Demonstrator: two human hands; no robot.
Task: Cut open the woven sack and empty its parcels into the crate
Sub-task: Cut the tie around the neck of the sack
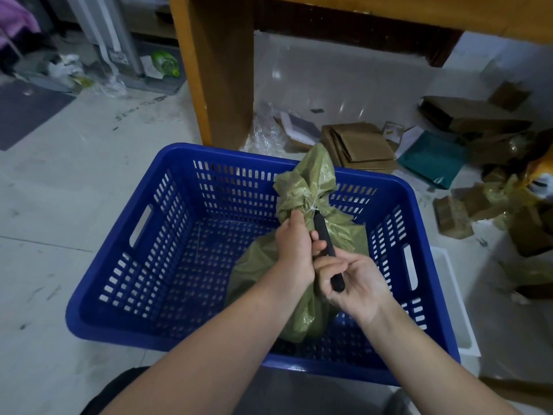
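A: Woven sack [299, 283], green, stands in the blue crate [143, 235], toward its right side, tied neck up and leaning to the far rim.

B: Anything else in the crate?

A: Only the sack; its parcels can't be seen.

B: Hands?

A: Left hand [294, 250] is clenched round the neck just below the white tie [311, 207]. Right hand [356, 284] grips a black-handled cutter [327, 251], its long axis running along the sack, tip at the tie.

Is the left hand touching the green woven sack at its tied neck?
Touching. The head view shows the left hand wrapped around the sack just below the tie, with no gap; its grip bunches the cloth there.
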